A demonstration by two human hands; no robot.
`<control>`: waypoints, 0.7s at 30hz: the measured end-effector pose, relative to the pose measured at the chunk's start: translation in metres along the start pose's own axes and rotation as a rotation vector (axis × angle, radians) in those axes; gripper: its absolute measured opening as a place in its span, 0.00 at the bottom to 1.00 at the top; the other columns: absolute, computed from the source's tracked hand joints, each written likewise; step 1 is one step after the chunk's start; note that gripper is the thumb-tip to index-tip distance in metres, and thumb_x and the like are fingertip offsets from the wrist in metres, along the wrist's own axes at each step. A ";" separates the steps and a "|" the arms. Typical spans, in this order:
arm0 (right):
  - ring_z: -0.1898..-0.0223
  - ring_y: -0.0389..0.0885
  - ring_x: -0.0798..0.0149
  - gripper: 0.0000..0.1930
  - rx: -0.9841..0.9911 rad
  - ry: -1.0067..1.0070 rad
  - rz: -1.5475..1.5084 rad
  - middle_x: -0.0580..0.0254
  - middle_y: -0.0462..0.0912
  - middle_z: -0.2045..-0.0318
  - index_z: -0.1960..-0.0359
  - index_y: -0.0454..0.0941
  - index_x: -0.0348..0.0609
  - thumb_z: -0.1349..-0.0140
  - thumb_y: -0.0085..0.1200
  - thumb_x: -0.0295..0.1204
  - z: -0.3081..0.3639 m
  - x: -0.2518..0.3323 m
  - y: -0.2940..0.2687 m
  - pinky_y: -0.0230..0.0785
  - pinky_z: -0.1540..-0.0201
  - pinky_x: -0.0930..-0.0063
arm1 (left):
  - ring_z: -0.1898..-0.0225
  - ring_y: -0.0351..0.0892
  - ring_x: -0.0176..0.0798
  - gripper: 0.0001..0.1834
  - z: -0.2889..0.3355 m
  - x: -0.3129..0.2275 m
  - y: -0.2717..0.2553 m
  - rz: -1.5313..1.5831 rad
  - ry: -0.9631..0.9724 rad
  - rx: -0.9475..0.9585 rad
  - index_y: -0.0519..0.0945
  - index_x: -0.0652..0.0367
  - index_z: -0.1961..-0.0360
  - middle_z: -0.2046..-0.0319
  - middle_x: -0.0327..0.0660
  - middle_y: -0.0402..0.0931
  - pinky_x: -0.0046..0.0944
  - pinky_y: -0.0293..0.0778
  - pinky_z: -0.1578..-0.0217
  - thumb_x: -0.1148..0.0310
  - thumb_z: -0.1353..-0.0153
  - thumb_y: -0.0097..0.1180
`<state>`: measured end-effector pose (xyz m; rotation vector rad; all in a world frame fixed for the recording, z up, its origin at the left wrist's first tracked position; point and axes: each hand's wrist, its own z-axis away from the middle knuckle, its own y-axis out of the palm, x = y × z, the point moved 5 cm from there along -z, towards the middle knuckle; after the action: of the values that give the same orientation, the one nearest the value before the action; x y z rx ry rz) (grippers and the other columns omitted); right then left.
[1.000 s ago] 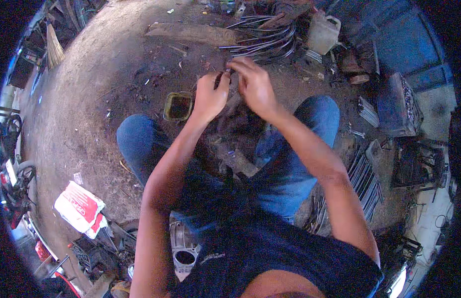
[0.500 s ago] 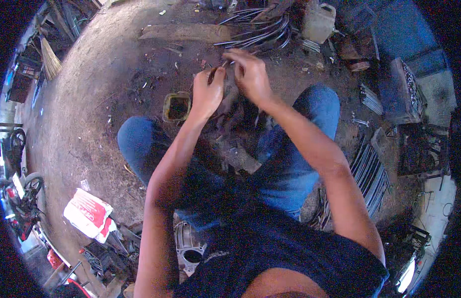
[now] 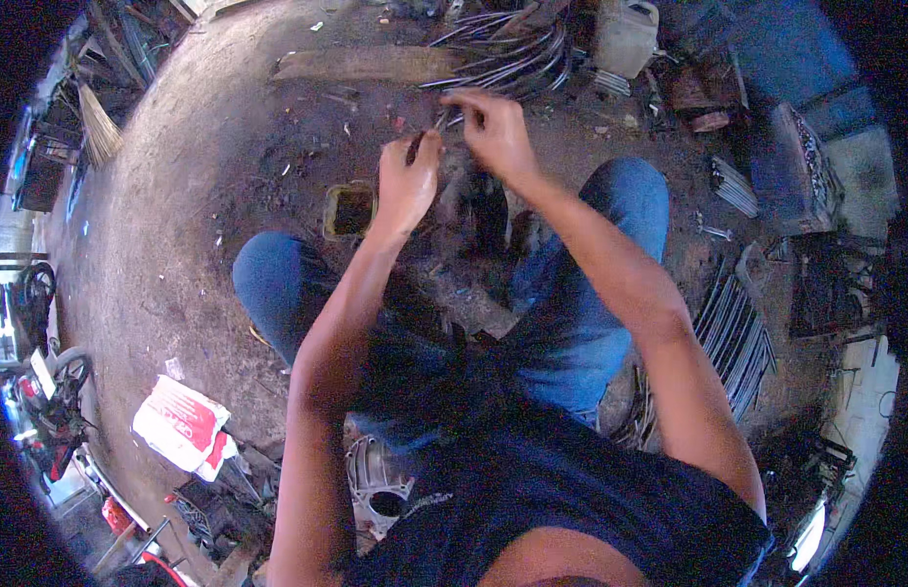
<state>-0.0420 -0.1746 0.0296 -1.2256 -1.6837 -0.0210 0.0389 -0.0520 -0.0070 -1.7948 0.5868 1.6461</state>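
Both hands are held out in front of me, over the ground between my jeans-clad knees. My left hand (image 3: pixel 409 184) is closed, its thumb and forefinger pinching a thin metal piece (image 3: pixel 442 119) that sticks up past the fingertips. Just to the right and a little farther away, my right hand (image 3: pixel 497 135) is bent, with its fingertips close together at the upper end of that piece. Whether the right fingers grip it is too blurred to tell. Below the hands is a dark block-like object (image 3: pixel 485 217), partly in shadow. A squarish tub (image 3: pixel 332 215) with dark contents stands left of my left wrist.
Bundled metal rods (image 3: pixel 517 61) and a wooden plank (image 3: pixel 366 65) lie ahead, near a pale jerrycan (image 3: pixel 626 41). More rods (image 3: pixel 732 338) are on the right. A red-and-white sack (image 3: pixel 183 427) and a metal casing (image 3: pixel 376 474) lie to the near left.
My right hand has shifted slightly, and its fingers now look more curled toward the thin piece. The left hand keeps nearly the same place and pinch. The view has moved a little.
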 end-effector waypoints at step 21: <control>0.56 0.79 0.48 0.13 -0.477 0.427 -0.528 0.46 0.80 0.59 0.56 0.77 0.39 0.40 0.45 0.23 -0.017 -0.097 0.023 0.70 0.51 0.61 | 0.81 0.61 0.23 0.16 0.001 -0.016 -0.009 -0.012 0.211 -0.170 0.76 0.65 0.76 0.84 0.30 0.67 0.30 0.55 0.81 0.65 0.35 0.49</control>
<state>-0.0161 -0.2404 -0.0427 -0.9758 -1.6096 -0.9840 0.0425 -0.0468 0.0097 -2.1097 0.5400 1.5490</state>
